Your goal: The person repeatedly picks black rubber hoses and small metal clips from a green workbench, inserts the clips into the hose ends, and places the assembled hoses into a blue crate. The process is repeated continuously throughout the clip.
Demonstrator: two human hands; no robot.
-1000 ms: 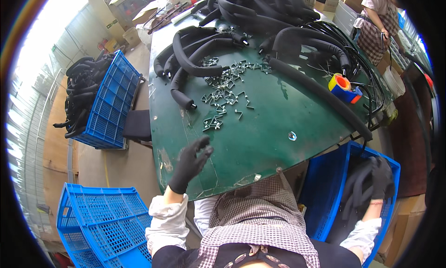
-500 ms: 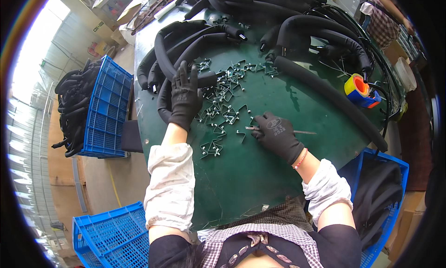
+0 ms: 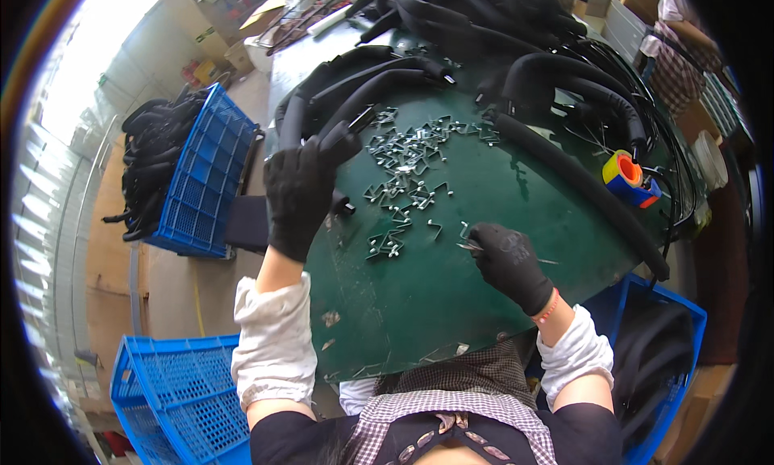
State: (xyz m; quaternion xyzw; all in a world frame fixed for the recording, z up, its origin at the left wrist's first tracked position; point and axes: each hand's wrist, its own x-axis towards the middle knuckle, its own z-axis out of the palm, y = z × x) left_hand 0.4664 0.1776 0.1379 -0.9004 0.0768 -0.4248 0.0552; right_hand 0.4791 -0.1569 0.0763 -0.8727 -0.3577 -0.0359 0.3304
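Note:
My left hand [image 3: 300,195], in a black work glove, is closed around a black foam-sleeved tube [image 3: 342,142] at the table's left side. A bare dark end sticks out of the sleeve toward the upper right. My right hand [image 3: 509,263], gloved alike, is closed on a slim metal tool [image 3: 468,246], its tip pointing left and most of it hidden in the fist. A small bent metal clip [image 3: 464,229] is right by that tip; whether it is gripped cannot be told. Between the hands and beyond lies a loose pile of such clips [image 3: 407,162].
More foam-sleeved tubes [image 3: 459,17] heap at the back of the green table [image 3: 403,304]. One long tube [image 3: 580,192] lies at right, near an orange-and-blue tape roll [image 3: 625,170]. Blue crates [image 3: 205,175] stand around the table. Another person [image 3: 681,45] is at the far right.
My left hand has gone from resting open over the tubes to gripping one, lifting and shifting it left. My right hand has moved slightly right and nearer with the tool. The view has shifted.

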